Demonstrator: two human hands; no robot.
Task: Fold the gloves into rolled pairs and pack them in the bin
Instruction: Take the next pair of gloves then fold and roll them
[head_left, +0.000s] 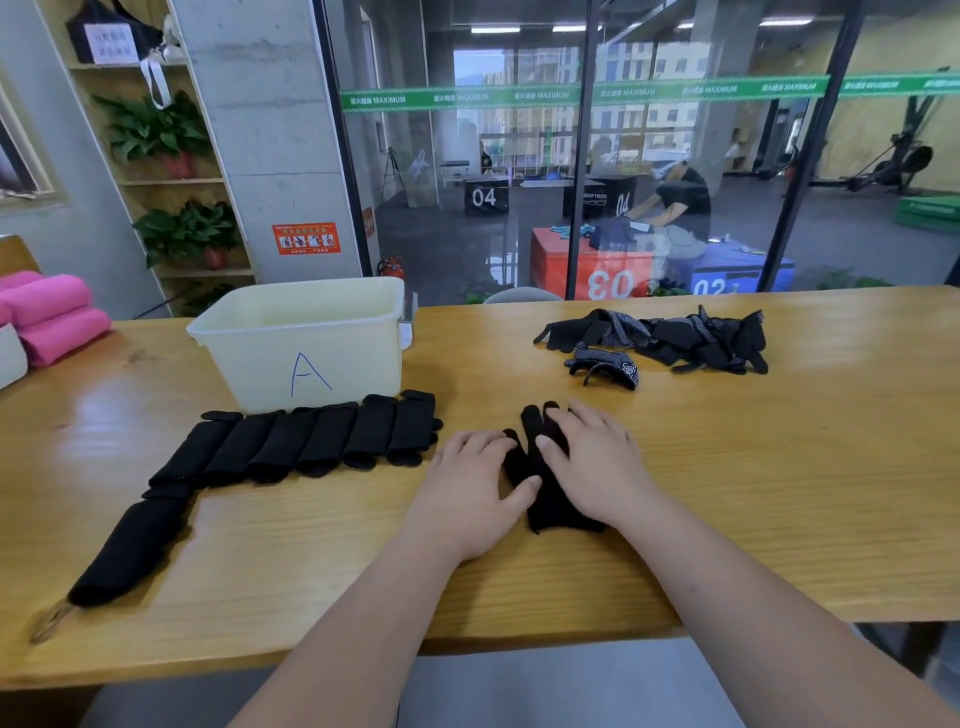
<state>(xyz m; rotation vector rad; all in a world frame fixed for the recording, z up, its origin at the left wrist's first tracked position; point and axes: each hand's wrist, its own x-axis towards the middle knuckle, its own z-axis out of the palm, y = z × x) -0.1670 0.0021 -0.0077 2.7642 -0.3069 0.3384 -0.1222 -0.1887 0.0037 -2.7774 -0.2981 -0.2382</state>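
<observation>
While the person's right hand (597, 467) lies flat on the black knitted glove pair (550, 501), fingers straight and close together, the left hand (467, 488) rests beside it with fingers relaxed and loosely spread, its thumb tip touching the fabric's left edge. Neither hand pinches anything; both press downward.

The glove pair lies between and beneath the hands, near the front edge of the long varnished wooden table (779, 467). Its long axis runs away from the person, leaning slightly left: fingertips point to the far side and the cuff end lies nearest the body. On that evidence, a roll must travel along this axis. The right hand, which covers most of the fabric, is better placed to start it.

Beyond the left hand, a row of black rolled glove pairs (311, 441) lies side by side, just in front of the cream rectangular plastic bin (249, 364) marked with a letter A. The bin therefore sits forward and left of the hands, nearer the left hand. A loose pile of black and dotted unfolded gloves (665, 338) lies well apart, forward and to the right.
</observation>
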